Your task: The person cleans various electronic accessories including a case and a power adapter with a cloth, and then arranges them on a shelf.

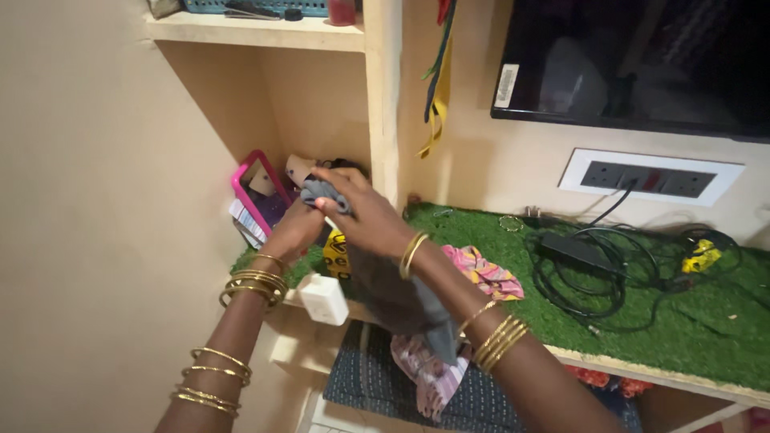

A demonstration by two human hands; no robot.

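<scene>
Two hands [353, 220], one grey cloth [401, 301]

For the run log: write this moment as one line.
left hand: on grey cloth, low | right hand: gripping grey cloth at top | place: green mat shelf | nearby: pink case, white adapter

1. The grey cloth [401, 297] was a soft, dark grey piece of fabric, plain and without any visible pattern.
2. Its upper end was bunched into a small wad [323, 193] at the fingertips, near the back corner of the shelf recess.
3. From there it hung down in a long, loose fold, running below the wrist of the right hand [361, 215] and past the front edge of the green-covered shelf.
4. Its lower end tapered to a point in front of a pink patterned fabric lying lower down.
</scene>
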